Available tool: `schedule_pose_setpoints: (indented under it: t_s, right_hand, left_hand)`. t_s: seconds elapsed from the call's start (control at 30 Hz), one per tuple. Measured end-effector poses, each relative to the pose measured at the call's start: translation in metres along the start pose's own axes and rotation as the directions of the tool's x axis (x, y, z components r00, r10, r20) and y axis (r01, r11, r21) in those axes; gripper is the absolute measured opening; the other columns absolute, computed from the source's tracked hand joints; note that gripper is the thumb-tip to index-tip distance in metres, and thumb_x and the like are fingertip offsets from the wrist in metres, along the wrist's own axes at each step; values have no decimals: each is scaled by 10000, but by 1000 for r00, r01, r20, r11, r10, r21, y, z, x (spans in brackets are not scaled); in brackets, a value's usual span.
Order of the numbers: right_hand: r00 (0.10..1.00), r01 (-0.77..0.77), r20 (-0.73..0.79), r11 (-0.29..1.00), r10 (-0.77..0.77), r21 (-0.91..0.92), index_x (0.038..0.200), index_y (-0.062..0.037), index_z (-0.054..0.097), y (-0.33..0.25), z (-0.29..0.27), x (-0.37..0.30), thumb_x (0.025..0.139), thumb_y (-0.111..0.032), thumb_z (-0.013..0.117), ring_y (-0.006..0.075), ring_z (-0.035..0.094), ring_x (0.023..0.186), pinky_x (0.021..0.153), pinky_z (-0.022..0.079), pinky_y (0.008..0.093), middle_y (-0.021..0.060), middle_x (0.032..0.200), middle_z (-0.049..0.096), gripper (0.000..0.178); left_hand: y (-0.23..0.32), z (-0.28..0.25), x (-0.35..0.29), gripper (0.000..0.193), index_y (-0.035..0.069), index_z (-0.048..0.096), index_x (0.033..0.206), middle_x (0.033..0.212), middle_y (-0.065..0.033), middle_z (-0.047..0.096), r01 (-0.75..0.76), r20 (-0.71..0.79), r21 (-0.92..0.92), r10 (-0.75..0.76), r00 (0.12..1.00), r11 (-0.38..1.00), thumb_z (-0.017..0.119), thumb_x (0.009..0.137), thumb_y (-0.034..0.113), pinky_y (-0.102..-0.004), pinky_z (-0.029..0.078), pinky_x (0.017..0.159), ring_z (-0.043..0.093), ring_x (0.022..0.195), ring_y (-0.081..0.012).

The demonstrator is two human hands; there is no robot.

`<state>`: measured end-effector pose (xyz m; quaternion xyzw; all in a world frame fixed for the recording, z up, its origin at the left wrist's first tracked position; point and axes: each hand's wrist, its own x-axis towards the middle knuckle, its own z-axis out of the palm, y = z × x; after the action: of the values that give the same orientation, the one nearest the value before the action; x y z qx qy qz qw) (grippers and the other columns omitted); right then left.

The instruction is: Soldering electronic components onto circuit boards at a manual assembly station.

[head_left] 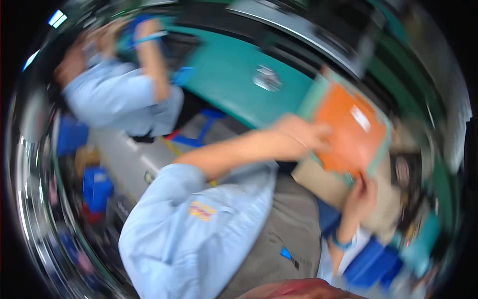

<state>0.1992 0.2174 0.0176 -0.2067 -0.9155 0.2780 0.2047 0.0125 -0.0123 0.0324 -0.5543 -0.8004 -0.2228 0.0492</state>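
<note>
A flat orange sheet or pouch with a white label lies against a pale green, tray-like backing, tilted at the right of the bench. My left hand reaches across to its left edge, fingers bent onto the orange material. At the lower edge my right hand, with a blue band at the wrist, pinches the orange thing's corner. Motion blur smears the fingers, and the exact kind of the orange thing cannot be made out. Under it sits a brown cardboard piece.
On the green bench top lies a shiny, clear round item. A co-worker in a light blue shirt works at the upper left. Blue bins stand on the left; another blue box is at the lower right.
</note>
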Motion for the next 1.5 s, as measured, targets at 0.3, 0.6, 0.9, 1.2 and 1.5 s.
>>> schedule_pose_setpoints:
  t_s: [0.3,0.6,0.9,1.2,1.5]
  right_hand:
    - [978,92,167,976,-126,197,1199,28,641,26,21,-6,1018,-111,597,137,541,712,666,466,233,101,922,644,232]
    - [988,10,153,998,-18,57,1202,17,593,-8,28,11,1013,-88,576,143,545,749,677,466,242,108,923,616,217]
    - [983,-126,146,985,109,117,1263,12,561,-19,24,5,1024,-91,541,205,627,842,729,506,272,175,1064,641,261]
    - [952,80,285,988,-115,130,1264,-2,636,-68,40,3,991,-91,601,227,664,863,721,529,311,147,1080,702,288]
    - [899,378,275,921,-340,-98,1085,-29,653,-106,75,18,910,-40,643,252,659,754,673,530,340,108,989,723,176]
  left_hand:
    - [28,35,11,44,160,631,864,1034,-95,525,102,-16,85,-101,995,991,622,899,135,-398,461,555,567,606,-286]
    - [29,31,14,109,177,719,939,1068,-79,522,171,127,17,-172,977,985,632,893,131,-401,489,634,606,712,-282]
    - [16,23,6,87,183,656,961,1058,-52,505,25,19,-35,-24,1000,999,687,880,173,-369,501,596,604,673,-252]
    - [-7,16,-20,311,165,705,1078,1036,-33,560,270,-332,-351,-388,860,897,820,790,167,-343,505,680,606,718,-223]
    - [-28,14,-25,401,147,676,1160,810,-7,582,270,-141,-591,-427,893,761,816,786,120,-331,480,679,581,732,-202]
